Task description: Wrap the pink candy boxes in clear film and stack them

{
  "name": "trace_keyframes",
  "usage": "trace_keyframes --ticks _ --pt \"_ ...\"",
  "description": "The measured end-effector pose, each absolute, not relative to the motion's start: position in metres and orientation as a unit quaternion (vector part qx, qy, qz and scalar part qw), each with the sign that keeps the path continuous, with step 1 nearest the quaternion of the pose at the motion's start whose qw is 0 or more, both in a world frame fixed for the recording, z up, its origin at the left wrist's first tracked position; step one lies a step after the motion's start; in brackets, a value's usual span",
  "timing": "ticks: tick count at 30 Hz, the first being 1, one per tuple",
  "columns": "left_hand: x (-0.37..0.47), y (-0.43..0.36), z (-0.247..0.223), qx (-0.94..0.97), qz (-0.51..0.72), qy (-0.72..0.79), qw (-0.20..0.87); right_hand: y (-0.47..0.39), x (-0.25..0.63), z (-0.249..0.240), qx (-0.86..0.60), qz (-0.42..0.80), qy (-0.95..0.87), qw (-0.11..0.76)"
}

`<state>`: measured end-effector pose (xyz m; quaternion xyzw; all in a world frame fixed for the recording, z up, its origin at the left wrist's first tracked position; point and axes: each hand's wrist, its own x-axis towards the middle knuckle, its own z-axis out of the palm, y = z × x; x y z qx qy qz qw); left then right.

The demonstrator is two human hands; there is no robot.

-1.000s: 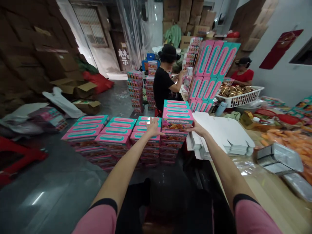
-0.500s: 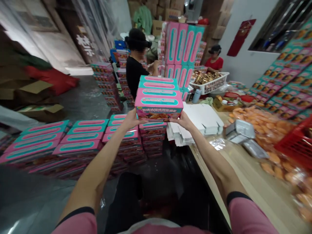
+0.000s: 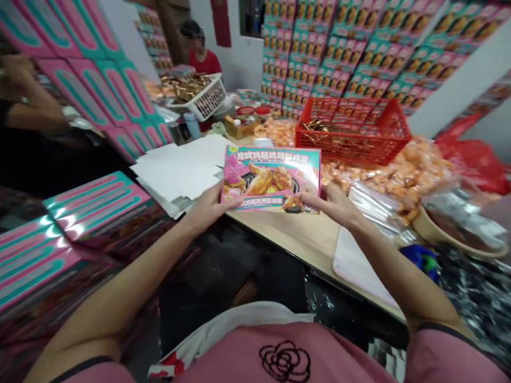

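Both my hands hold a pink and turquoise printed carton (image 3: 272,178) in front of me, above the table's near edge. Its broad face, with a picture of roasted chicken and white lettering, is turned towards me. My left hand (image 3: 211,206) grips the left end, thumb across the lower front corner. On the right end my right hand (image 3: 337,205) has its thumb over the lower front and the fingers partly hidden. Whether further cartons sit behind this face, I cannot tell. Flat white cardboard blanks (image 3: 187,165) lie just beyond my left hand.
Carton stacks stand at the left (image 3: 93,205) and against the back wall (image 3: 319,53). On the table (image 3: 295,234) are a red basket (image 3: 351,133), a white basket (image 3: 209,98) and orange wrapped pieces (image 3: 427,159). One co-worker (image 3: 203,58) sits behind; another's arm (image 3: 35,106) shows at left.
My view has swung right, from the carton stacks to the table. The cartons I held showed their striped narrow sides upward; now a broad printed face is towards me.
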<state>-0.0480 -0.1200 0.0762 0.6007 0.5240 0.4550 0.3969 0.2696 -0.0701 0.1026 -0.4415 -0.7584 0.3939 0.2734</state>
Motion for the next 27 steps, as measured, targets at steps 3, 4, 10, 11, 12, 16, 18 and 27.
trace_keyframes --ticks 3,4,10,11,12,16,18,27 --pt "-0.012 -0.09 0.059 0.62 0.391 0.505 0.455 -0.081 0.31 0.086 -0.513 0.436 -0.69 0.266" --pt "-0.002 -0.08 0.054 0.614 0.371 0.516 0.468 -0.084 0.319 0.08 -0.533 0.455 -0.663 0.261" --pt "0.042 -0.041 0.042 0.613 0.239 0.556 0.509 -0.087 0.35 0.036 -0.602 0.519 -0.544 0.268" --pt "0.046 -0.038 0.042 0.623 0.223 0.555 0.504 -0.086 0.354 0.027 -0.602 0.526 -0.532 0.28" --pt "0.048 -0.035 0.043 0.63 0.212 0.556 0.498 -0.085 0.36 0.016 -0.595 0.536 -0.521 0.296" --pt "0.047 -0.03 0.043 0.631 0.18 0.582 0.48 -0.088 0.399 -0.038 -0.577 0.476 -0.557 0.361" --pt "0.042 -0.028 0.04 0.62 0.164 0.599 0.479 -0.095 0.425 -0.068 -0.622 0.363 -0.604 0.342" --pt "0.026 -0.033 0.038 0.692 0.306 0.596 0.269 -0.119 0.47 -0.133 -0.689 0.26 -0.622 0.265"
